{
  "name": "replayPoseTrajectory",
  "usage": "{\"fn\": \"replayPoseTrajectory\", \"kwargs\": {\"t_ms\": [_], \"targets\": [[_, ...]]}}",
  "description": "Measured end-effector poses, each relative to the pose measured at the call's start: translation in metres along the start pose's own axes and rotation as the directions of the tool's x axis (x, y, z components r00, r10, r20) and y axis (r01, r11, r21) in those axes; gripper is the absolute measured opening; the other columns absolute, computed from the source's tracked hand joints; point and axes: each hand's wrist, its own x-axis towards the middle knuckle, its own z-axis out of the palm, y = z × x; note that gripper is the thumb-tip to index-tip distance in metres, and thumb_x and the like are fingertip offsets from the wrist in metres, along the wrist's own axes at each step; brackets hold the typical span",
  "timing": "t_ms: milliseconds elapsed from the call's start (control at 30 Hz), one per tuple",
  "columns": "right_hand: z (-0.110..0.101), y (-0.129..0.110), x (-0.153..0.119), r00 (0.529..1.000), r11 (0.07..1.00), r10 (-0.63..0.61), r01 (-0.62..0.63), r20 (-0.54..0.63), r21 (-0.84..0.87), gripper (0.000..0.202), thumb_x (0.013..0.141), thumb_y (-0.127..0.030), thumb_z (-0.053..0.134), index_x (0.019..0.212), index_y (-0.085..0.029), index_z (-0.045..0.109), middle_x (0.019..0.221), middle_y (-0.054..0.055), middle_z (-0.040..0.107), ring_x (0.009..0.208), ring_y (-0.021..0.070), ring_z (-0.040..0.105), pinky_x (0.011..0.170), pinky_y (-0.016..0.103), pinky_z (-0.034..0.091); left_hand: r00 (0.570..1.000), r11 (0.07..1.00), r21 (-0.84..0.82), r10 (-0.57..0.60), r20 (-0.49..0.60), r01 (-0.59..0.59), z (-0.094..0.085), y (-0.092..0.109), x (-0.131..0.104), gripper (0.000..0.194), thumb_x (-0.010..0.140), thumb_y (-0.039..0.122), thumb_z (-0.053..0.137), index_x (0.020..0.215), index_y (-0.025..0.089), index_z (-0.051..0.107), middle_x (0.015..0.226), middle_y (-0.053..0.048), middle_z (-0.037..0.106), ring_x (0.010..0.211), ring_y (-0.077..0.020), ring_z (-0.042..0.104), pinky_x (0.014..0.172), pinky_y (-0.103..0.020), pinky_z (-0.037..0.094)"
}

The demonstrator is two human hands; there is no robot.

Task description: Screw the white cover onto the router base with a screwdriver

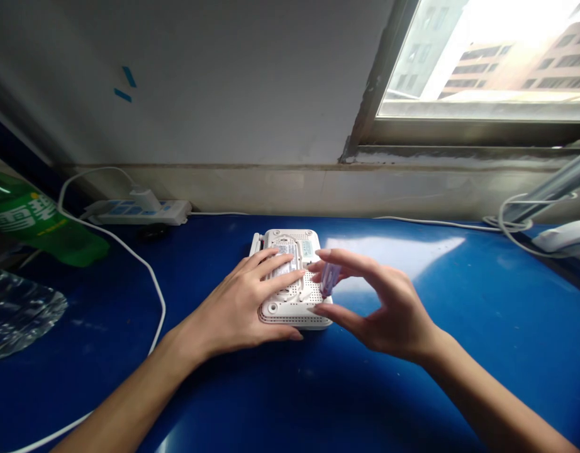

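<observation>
A white router (297, 308) lies underside up on the blue table, its vent holes, raised oval rim and printed labels showing. My left hand (252, 289) rests over its left part, fingers spread across the underside and thumb along the near edge, gripping it. Over the router's right edge, my right hand (384, 299) is curved, with a small, translucent purplish piece (330, 277) between thumb and fingers. That piece is blurred, so I cannot make out its kind. A white antenna (256, 244) sticks out at the router's far left side.
On the left lie a green soda bottle (44, 220) and a clear plastic bottle (23, 311). A white cable (153, 277) runs from a power strip (172, 212) by the wall toward the near left. A metal pole (549, 185) with a cable round it stands at right, below a window.
</observation>
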Motion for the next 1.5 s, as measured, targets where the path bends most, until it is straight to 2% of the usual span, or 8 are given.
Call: {"fn": "replayPoseTrajectory", "kwargs": {"t_ms": [133, 367, 567, 833, 1033, 1167, 1300, 1500], "targets": [[-0.005, -0.008, 0.003, 0.998, 0.995, 0.051, -0.049, -0.023, 0.092, 0.050, 0.099, -0.009, 0.067, 0.145, -0.030, 0.063, 0.131, 0.008, 0.076, 0.113, 0.0250, 0.075, 0.099, 0.042, 0.063, 0.998, 1.000, -0.011, 0.004, 0.056, -0.003, -0.004, -0.007, -0.001, 0.101, 0.079, 0.072, 0.082, 0.162, 0.026, 0.047, 0.168, -0.010, 0.045, 0.160, -0.0412, 0.030, 0.127, -0.065, 0.035], [-0.006, -0.013, 0.010, 0.993, 0.996, -0.007, -0.003, -0.117, -0.087, 0.035, 0.090, -0.019, 0.083, 0.123, -0.030, 0.077, 0.098, 0.006, 0.075, 0.080, 0.0223, 0.073, 0.070, 0.036, 0.065, 1.000, 1.000, 0.010, -0.017, 0.020, 0.017, 0.005, -0.001, 0.001, 0.092, 0.086, 0.070, 0.076, 0.163, 0.028, 0.046, 0.170, -0.008, 0.043, 0.161, -0.0414, 0.029, 0.127, -0.065, 0.036], [-0.011, -0.009, 0.010, 0.993, 0.998, 0.016, -0.023, -0.120, -0.055, 0.046, 0.101, -0.010, 0.063, 0.141, -0.032, 0.069, 0.121, 0.008, 0.079, 0.105, 0.0260, 0.076, 0.089, 0.041, 0.065, 0.999, 0.999, 0.023, -0.040, 0.033, 0.039, 0.009, 0.001, 0.003, 0.092, 0.091, 0.073, 0.068, 0.166, 0.030, 0.039, 0.173, -0.008, 0.037, 0.163, -0.0425, 0.021, 0.131, -0.068, 0.023], [-0.016, -0.011, 0.013, 0.981, 0.992, -0.017, -0.007, -0.193, -0.127, 0.026, 0.089, -0.015, 0.084, 0.112, -0.027, 0.081, 0.087, 0.004, 0.072, 0.072, 0.0185, 0.068, 0.060, 0.032, 0.057, 0.987, 0.987, 0.049, -0.157, 0.020, 0.155, 0.011, 0.000, 0.001, 0.088, 0.085, 0.080, 0.068, 0.162, 0.046, 0.044, 0.175, -0.008, 0.028, 0.161, -0.0508, 0.018, 0.126, -0.078, 0.019], [-0.013, -0.008, 0.011, 0.997, 1.000, -0.012, 0.012, -0.082, -0.002, 0.048, 0.102, -0.004, 0.057, 0.143, -0.027, 0.067, 0.128, 0.010, 0.075, 0.114, 0.0237, 0.073, 0.092, 0.039, 0.062, 0.987, 0.986, 0.063, -0.158, 0.029, 0.156, 0.011, 0.000, 0.001, 0.087, 0.087, 0.081, 0.065, 0.163, 0.046, 0.041, 0.175, -0.009, 0.027, 0.160, -0.0497, 0.020, 0.126, -0.076, 0.023], [-0.012, -0.008, 0.011, 0.989, 0.999, 0.021, -0.016, -0.149, 0.040, 0.038, 0.098, -0.007, 0.069, 0.130, -0.027, 0.074, 0.106, 0.007, 0.079, 0.090, 0.0209, 0.075, 0.077, 0.036, 0.062, 0.987, 0.986, 0.068, -0.157, 0.034, 0.155, 0.011, 0.001, 0.000, 0.087, 0.088, 0.080, 0.064, 0.164, 0.045, 0.040, 0.175, -0.009, 0.027, 0.160, -0.0481, 0.022, 0.125, -0.073, 0.028], [-0.014, -0.006, 0.012, 0.978, 0.998, -0.011, -0.002, -0.210, -0.061, 0.020, 0.091, -0.016, 0.083, 0.110, -0.023, 0.081, 0.085, 0.004, 0.069, 0.072, 0.0177, 0.065, 0.060, 0.032, 0.054, 0.987, 0.986, 0.061, -0.159, 0.025, 0.157, 0.012, 0.000, -0.001, 0.086, 0.089, 0.078, 0.065, 0.164, 0.046, 0.039, 0.175, -0.007, 0.026, 0.160, -0.0456, 0.024, 0.126, -0.068, 0.031], [-0.012, -0.003, 0.010, 0.999, 0.995, 0.012, -0.008, -0.034, 0.102, 0.050, 0.105, -0.004, 0.053, 0.151, -0.023, 0.060, 0.132, 0.011, 0.073, 0.120, 0.0210, 0.070, 0.100, 0.038, 0.058, 0.981, 0.981, 0.070, -0.183, 0.061, 0.179, 0.014, -0.001, 0.000, 0.087, 0.089, 0.083, 0.059, 0.165, 0.047, 0.037, 0.177, -0.006, 0.021, 0.162, -0.0448, 0.021, 0.128, -0.067, 0.030]]}}
